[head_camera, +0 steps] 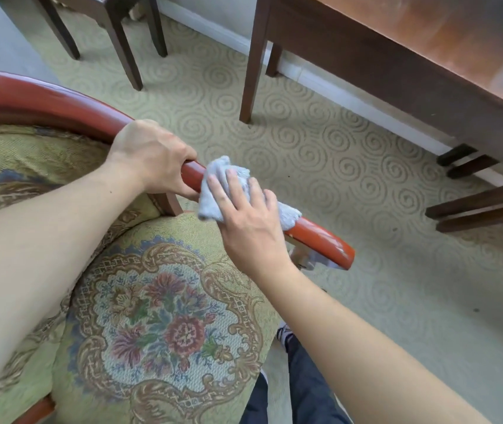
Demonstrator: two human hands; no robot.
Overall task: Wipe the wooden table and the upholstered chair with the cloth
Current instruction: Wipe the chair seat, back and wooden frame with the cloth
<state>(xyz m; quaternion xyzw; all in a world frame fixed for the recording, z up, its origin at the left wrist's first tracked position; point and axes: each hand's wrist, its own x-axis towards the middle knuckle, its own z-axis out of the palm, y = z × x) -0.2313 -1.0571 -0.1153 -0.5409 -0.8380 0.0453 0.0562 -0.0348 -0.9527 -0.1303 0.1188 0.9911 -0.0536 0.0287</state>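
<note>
The upholstered chair (164, 325) fills the lower left, with a floral green seat and a glossy red-brown wooden armrest (323, 237) running toward the centre right. My left hand (152, 154) grips that armrest from above, fingers curled round it. Just to its right, my right hand (250, 221) presses the grey cloth (216, 185) flat onto the armrest, fingers straight. The cloth drapes over both sides of the rail. The wooden table (427, 35) stands at the upper right, its reddish top partly out of frame.
A dark wooden chair's legs (127, 47) stand at the top left. More dark legs and rails (482, 206) sit under the table at right. Swirl-patterned green carpet (320, 148) covers the floor. My legs in dark trousers (302, 387) are beside the chair.
</note>
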